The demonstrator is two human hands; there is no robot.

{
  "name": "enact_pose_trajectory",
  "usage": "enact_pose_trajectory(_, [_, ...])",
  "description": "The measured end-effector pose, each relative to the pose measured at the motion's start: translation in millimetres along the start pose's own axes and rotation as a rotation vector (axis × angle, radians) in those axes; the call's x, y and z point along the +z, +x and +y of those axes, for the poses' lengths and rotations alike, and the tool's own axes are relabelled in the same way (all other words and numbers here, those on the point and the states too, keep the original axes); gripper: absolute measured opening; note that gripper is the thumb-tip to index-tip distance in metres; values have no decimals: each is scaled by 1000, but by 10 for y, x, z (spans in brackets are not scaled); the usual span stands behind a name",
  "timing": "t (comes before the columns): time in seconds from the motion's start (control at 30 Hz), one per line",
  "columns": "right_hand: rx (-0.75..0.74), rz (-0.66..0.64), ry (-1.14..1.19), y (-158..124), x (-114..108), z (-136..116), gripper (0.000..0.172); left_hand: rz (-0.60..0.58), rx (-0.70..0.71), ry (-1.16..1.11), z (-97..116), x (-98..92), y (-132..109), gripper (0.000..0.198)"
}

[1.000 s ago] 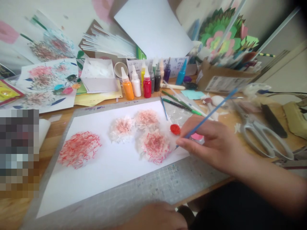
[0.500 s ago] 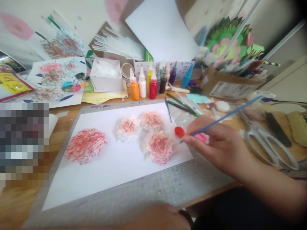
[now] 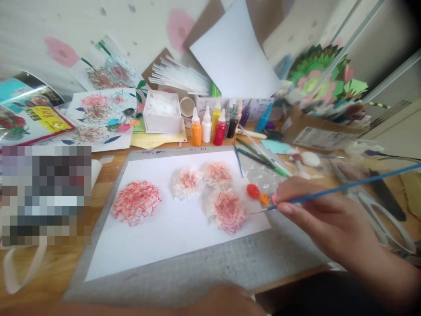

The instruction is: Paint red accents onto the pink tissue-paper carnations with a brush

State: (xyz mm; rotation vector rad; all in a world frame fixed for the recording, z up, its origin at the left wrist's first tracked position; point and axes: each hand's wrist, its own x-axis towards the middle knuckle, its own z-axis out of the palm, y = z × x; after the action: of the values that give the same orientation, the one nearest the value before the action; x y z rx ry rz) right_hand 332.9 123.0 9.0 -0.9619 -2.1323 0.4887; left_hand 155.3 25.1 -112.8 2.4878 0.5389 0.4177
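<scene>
Pinched in the fingers of my right hand [image 3: 322, 224] is a thin blue paintbrush [image 3: 348, 185], lying at a low slant. Its tip is at the right edge of a pink-and-white ruffled flower [image 3: 228, 210]; I cannot tell whether they touch. That flower sits on a white paper sheet [image 3: 171, 243] with two paler flowers [image 3: 187, 182] behind it and a red-edged one [image 3: 136, 202] at the left. Beside my right fingertips show red paint [image 3: 253, 191] and orange paint [image 3: 263, 199]. My left hand [image 3: 226, 300] rests low at the front edge, blurred, its fingers indistinct.
A grey cutting mat [image 3: 210, 272] lies under the paper. Behind stand several paint bottles [image 3: 219, 131] and a white box [image 3: 162, 112]. Pens [image 3: 259, 158] lie beyond the paint, and scissors [image 3: 378, 219] lie to the right. A pixelated patch covers the left side.
The view has shifted, so the scene sits further right and slightly lower. My right hand has brought the brush tip closer to the front flower, with the brush flatter. Orange paint has come into sight.
</scene>
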Motion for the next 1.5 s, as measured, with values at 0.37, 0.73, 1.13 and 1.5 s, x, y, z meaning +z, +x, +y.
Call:
enact_pose_trajectory(0.37, [216,15,17,-330,80,-39,12,-32,47,165,190,-335,41,19])
enact_pose_trajectory(0.73, [-70,27,-191,-275,154,-143,19,130,112,100,88,-163,5,20])
enact_pose_trajectory(1.13, [-149,-70,-201,-202,167,-212,25,116,106,120,89,-117,21,19])
enact_pose_trajectory(1.5, [-168,-82,-200,-204,145,-227,26,160,132,107,72,-97,16,19])
